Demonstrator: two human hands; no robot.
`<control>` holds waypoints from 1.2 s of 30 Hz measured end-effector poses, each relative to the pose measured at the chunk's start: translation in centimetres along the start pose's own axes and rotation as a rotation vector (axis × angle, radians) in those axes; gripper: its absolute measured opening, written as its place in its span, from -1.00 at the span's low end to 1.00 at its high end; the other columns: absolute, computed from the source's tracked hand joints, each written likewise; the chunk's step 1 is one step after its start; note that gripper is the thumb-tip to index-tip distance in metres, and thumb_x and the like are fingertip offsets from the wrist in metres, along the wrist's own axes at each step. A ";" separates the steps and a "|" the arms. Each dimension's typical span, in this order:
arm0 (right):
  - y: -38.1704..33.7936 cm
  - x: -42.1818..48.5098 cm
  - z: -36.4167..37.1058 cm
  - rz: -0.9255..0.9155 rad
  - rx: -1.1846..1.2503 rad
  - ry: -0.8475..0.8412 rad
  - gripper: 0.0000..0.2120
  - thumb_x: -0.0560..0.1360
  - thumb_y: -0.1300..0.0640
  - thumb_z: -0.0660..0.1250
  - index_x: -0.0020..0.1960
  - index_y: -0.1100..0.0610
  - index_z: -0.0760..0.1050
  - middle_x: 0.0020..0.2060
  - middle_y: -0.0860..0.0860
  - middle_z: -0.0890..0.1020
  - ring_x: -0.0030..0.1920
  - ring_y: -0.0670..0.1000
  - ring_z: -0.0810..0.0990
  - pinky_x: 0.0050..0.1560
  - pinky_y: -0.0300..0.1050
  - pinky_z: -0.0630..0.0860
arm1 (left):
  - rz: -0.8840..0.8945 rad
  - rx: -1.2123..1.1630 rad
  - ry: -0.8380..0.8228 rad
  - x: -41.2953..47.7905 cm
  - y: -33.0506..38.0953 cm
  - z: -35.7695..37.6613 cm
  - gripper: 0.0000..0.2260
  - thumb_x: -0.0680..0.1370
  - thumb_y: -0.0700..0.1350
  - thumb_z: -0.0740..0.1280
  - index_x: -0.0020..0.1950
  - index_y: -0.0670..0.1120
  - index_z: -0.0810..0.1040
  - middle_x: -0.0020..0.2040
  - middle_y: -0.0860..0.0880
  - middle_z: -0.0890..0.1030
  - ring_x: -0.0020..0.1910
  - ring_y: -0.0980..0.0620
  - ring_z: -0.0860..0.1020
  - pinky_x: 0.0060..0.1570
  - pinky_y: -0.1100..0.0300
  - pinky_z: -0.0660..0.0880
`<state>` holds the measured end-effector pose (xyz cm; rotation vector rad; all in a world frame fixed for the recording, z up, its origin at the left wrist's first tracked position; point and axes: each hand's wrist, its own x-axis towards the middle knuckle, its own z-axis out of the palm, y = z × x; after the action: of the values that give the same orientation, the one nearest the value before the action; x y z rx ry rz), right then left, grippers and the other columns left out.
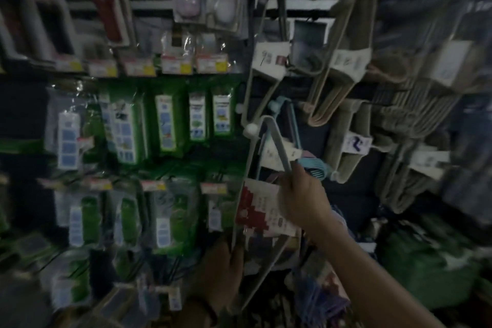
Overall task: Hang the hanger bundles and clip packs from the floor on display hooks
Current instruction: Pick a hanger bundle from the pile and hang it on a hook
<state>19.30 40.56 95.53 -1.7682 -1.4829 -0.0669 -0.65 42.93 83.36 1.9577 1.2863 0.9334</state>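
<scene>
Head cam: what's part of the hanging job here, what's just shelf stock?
Job: hanger bundle, red-and-white label; right hand gripping its grey arm; left hand at its lower edge, grip unclear.
Shelf stock: green packs; beige hanger bundles already hung; price tags.

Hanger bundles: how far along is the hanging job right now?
Done: beige hanger bundles already hang at upper right. In hand: the right hand grips the top of a red-labelled bundle, and the left hand touches its lower edge; it looks not yet hooked. Left: a blurred pile of more colourful goods lies low beneath.
</scene>
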 end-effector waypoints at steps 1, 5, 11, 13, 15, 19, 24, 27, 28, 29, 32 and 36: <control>0.5 1.0 -0.8 0.012 -0.009 0.025 -0.86 0.73 0.02 0.14 0.20 0.06 0.38 -0.21 -0.01 0.57 -0.27 0.13 0.56 -0.37 0.02 0.41 | 0.043 -0.010 -0.016 0.7 1.1 -0.1 -0.89 0.73 0.14 0.16 0.23 0.28 0.43 -0.11 0.09 0.66 -0.28 0.13 0.62 -0.30 0.20 0.56; 2.2 3.4 -2.8 -0.002 -0.072 0.185 -0.92 0.73 0.07 0.11 0.11 0.06 0.34 -0.15 0.07 0.60 -0.28 0.14 0.49 -0.33 0.02 0.36 | 0.190 -0.165 -0.118 3.8 4.9 -0.5 -0.56 0.67 0.05 0.37 0.46 0.35 0.27 0.24 0.19 0.64 0.07 0.20 0.66 0.03 0.20 0.63; 3.6 5.3 -3.7 -0.020 -0.186 0.210 -0.80 0.60 0.15 0.22 0.20 0.03 0.32 -0.08 0.08 0.62 -0.13 0.24 0.63 -0.26 0.05 0.51 | 0.270 -0.199 -0.097 9.1 11.1 0.2 -0.50 0.64 0.04 0.42 0.52 0.34 0.34 0.34 0.28 0.58 0.31 0.21 0.57 0.21 0.29 0.54; 4.3 6.1 -4.0 -0.019 -0.174 0.216 -0.80 0.61 0.15 0.20 0.22 0.04 0.31 -0.06 0.10 0.63 -0.12 0.24 0.64 -0.21 0.09 0.56 | 0.299 -0.107 -0.081 10.4 12.1 0.8 -0.45 0.70 0.00 0.33 0.64 0.25 0.22 0.42 0.22 0.53 0.37 0.15 0.54 0.16 0.43 0.47; 4.9 7.1 -4.1 -0.012 -0.161 0.218 -0.83 0.63 0.14 0.20 0.21 0.03 0.30 -0.04 0.10 0.63 -0.11 0.25 0.64 -0.17 0.13 0.60 | 0.290 -0.063 -0.068 11.3 12.8 1.3 -0.40 0.70 -0.08 0.31 0.68 0.17 0.15 0.44 0.16 0.50 0.40 0.10 0.51 0.19 0.38 0.44; 6.3 8.9 -3.8 -0.022 -0.167 0.180 -0.85 0.66 0.08 0.21 0.16 -0.03 0.26 -0.06 0.05 0.59 -0.14 0.18 0.63 -0.14 0.21 0.65 | 0.268 -0.102 -0.025 12.6 13.2 2.2 -0.50 0.72 -0.12 0.28 0.65 0.06 0.24 0.39 0.12 0.53 0.27 0.15 0.56 0.07 0.47 0.48; 7.7 11.0 -2.9 -0.040 -0.186 0.095 -0.81 0.64 0.11 0.21 0.21 -0.01 0.26 -0.03 0.08 0.61 -0.11 0.21 0.64 -0.12 0.20 0.65 | 0.246 -0.177 0.030 14.2 12.6 3.4 -0.63 0.70 -0.10 0.28 0.51 0.04 0.37 0.37 0.02 0.58 0.31 0.01 0.60 0.18 0.40 0.55; 7.5 13.2 -2.5 -0.039 -0.214 0.049 -0.63 0.65 0.16 0.19 0.43 0.08 0.24 0.14 0.16 0.60 0.05 0.28 0.64 -0.06 0.18 0.62 | 0.217 -0.076 0.099 16.2 12.4 3.3 -0.58 0.68 -0.13 0.32 0.56 -0.08 0.42 0.39 -0.09 0.61 0.36 -0.12 0.59 0.36 0.01 0.54; 7.4 14.0 -2.2 -0.037 -0.231 0.029 -0.56 0.66 0.16 0.18 0.51 0.10 0.19 0.22 0.18 0.56 0.11 0.30 0.63 -0.01 0.22 0.62 | 0.212 -0.050 0.083 16.8 12.5 3.1 -0.56 0.67 -0.07 0.34 0.56 -0.03 0.41 0.39 -0.05 0.61 0.36 -0.09 0.58 0.38 -0.03 0.52; 7.3 14.9 -2.0 -0.033 -0.249 0.006 -0.50 0.67 0.17 0.17 0.56 0.11 0.13 0.31 0.20 0.50 0.18 0.32 0.61 0.06 0.27 0.62 | 0.219 -0.037 0.055 17.1 12.9 3.0 -0.54 0.65 -0.03 0.36 0.55 0.02 0.41 0.40 -0.02 0.59 0.36 -0.07 0.57 0.40 -0.01 0.51; 7.7 17.1 -0.3 0.007 -0.292 -0.059 -0.43 0.68 0.17 0.16 0.62 0.16 0.03 0.43 0.22 0.36 0.29 0.35 0.55 0.18 0.38 0.58 | 0.202 0.045 -0.026 18.5 13.1 3.2 -0.54 0.66 -0.10 0.37 0.56 0.04 0.40 0.39 0.05 0.56 0.36 0.03 0.53 0.27 0.24 0.45; 8.9 19.0 1.4 0.040 -0.443 -0.112 -0.49 0.69 0.09 0.19 0.55 0.23 0.12 0.37 0.23 0.44 0.29 0.30 0.57 0.20 0.30 0.59 | 0.177 0.163 -0.086 20.0 12.2 4.3 -0.45 0.66 -0.04 0.36 0.62 0.09 0.29 0.47 0.04 0.54 0.41 -0.04 0.53 0.25 0.24 0.40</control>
<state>32.08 56.82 99.56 -2.1820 -1.5997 -0.3006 14.60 56.93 95.10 2.2427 1.1873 0.8398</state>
